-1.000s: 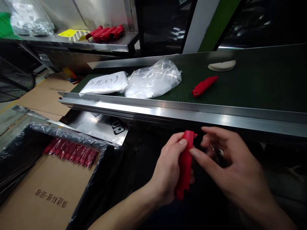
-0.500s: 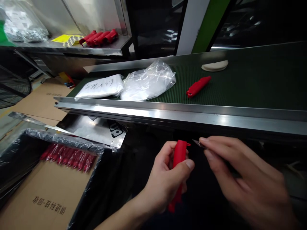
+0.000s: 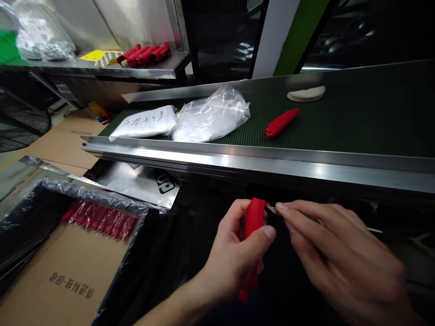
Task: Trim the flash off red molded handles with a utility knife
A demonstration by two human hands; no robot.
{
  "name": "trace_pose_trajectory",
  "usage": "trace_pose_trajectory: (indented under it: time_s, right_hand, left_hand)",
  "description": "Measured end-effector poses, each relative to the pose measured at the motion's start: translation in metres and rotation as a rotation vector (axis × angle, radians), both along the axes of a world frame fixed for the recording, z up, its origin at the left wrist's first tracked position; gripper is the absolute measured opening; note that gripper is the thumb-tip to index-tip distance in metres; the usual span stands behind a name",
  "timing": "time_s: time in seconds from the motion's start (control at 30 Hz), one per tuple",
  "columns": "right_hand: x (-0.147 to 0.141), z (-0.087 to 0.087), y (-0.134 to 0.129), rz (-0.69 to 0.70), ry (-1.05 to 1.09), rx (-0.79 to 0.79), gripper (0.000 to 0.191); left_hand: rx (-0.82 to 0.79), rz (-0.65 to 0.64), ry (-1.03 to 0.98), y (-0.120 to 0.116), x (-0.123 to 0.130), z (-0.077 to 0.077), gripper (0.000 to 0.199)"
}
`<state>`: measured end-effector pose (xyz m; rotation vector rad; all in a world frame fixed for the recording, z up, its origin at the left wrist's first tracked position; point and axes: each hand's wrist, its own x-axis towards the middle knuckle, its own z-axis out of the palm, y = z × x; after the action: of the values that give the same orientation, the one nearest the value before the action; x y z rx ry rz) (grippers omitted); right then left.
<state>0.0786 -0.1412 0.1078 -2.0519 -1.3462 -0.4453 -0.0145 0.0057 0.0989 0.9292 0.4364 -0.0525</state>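
Observation:
My left hand point(image 3: 234, 249) is wrapped around a red plastic part point(image 3: 254, 217), a long curved shell held nearly upright. A small red tab sticks out on the right of its upper end. Between thumb and fingertips, my right hand point(image 3: 340, 249) pinches a small craft knife point(image 3: 272, 209). Its pointed blade reaches the tab and seems to touch it. Most of the knife's handle is hidden by the fingers. Another red part point(image 3: 282, 123) lies by itself on the green conveyor belt point(image 3: 356, 122) beyond my hands.
A metal rail point(image 3: 238, 156) edges the belt in front of me. On the belt lie a white packet point(image 3: 144, 122), a clear plastic bag point(image 3: 212, 113) and a pale curved pad point(image 3: 306, 93). At left, a lined box point(image 3: 98, 190) holds wrapped red parts. Several more sit on a metal shelf point(image 3: 142, 72).
My right hand has moved left, bringing the knife's blade up to the red tab. My left hand keeps its hold on the part. The view has shifted slightly.

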Motion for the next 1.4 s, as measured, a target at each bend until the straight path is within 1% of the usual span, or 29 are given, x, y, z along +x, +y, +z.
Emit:
trace_pose_trajectory:
  time_s: [0.1,0.2,0.27,0.33,0.37,0.4,0.5,0.6,0.8,0.93,1.1,1.17,1.27,1.33,1.4]
  right_hand:
    - [0.001,-0.003,-0.004,0.017,-0.018,0.031,0.035]
    - [0.006,-0.006,-0.01,0.012,-0.044,0.045,0.037]
    - [0.009,-0.007,-0.015,-0.093,-0.038,0.053,0.038]
    - [0.01,-0.006,-0.019,-0.209,0.003,0.102,0.033]
    - [0.009,-0.004,-0.02,-0.231,0.026,0.13,0.03]
    - [0.007,-0.003,-0.021,-0.221,0.05,0.145,0.028]
    - [-0.004,0.001,-0.021,-0.078,0.087,0.124,0.032]
    - [-0.015,0.003,-0.017,-0.014,0.135,0.111,0.039]
    - [-0.023,0.002,-0.009,-0.059,0.195,0.127,0.041]
    - [-0.022,0.001,-0.009,-0.026,0.181,0.105,0.043]
    - [-0.015,-0.001,-0.012,0.011,0.14,0.087,0.042]
    - [-0.01,-0.002,-0.011,-0.031,0.088,0.099,0.043]
    - [-0.005,-0.001,-0.011,-0.116,0.114,0.159,0.039]
    - [-0.003,0.0,-0.014,-0.078,0.163,0.162,0.036]
    - [-0.002,0.001,-0.018,0.024,0.16,0.13,0.038]
  left_hand:
    - [0.023,-0.008,-0.001,-0.003,0.0,0.0,0.027]
    - [-0.025,-0.027,-0.027,-0.005,-0.002,0.001,0.025]
    - [-0.088,-0.07,-0.067,-0.005,-0.005,0.004,0.025]
    - [-0.143,-0.109,-0.085,-0.006,-0.009,0.006,0.027]
    - [-0.17,-0.113,-0.083,-0.006,-0.01,0.007,0.027]
    - [-0.2,-0.105,-0.078,-0.006,-0.01,0.007,0.027]
    - [-0.304,-0.061,-0.091,-0.006,-0.009,0.006,0.026]
    - [-0.396,-0.097,-0.118,-0.006,-0.007,0.004,0.025]
    - [-0.505,-0.123,-0.087,-0.006,-0.008,0.007,0.024]
    - [-0.535,-0.142,-0.083,-0.005,-0.008,0.009,0.024]
    - [-0.538,-0.146,-0.093,-0.004,-0.011,0.004,0.023]
    - [-0.555,-0.19,-0.127,-0.004,-0.013,0.002,0.024]
    - [-0.592,-0.24,-0.178,-0.005,-0.016,-0.002,0.024]
    - [-0.626,-0.227,-0.201,-0.005,-0.015,-0.006,0.024]
    - [-0.678,-0.251,-0.23,-0.004,-0.013,-0.01,0.033]
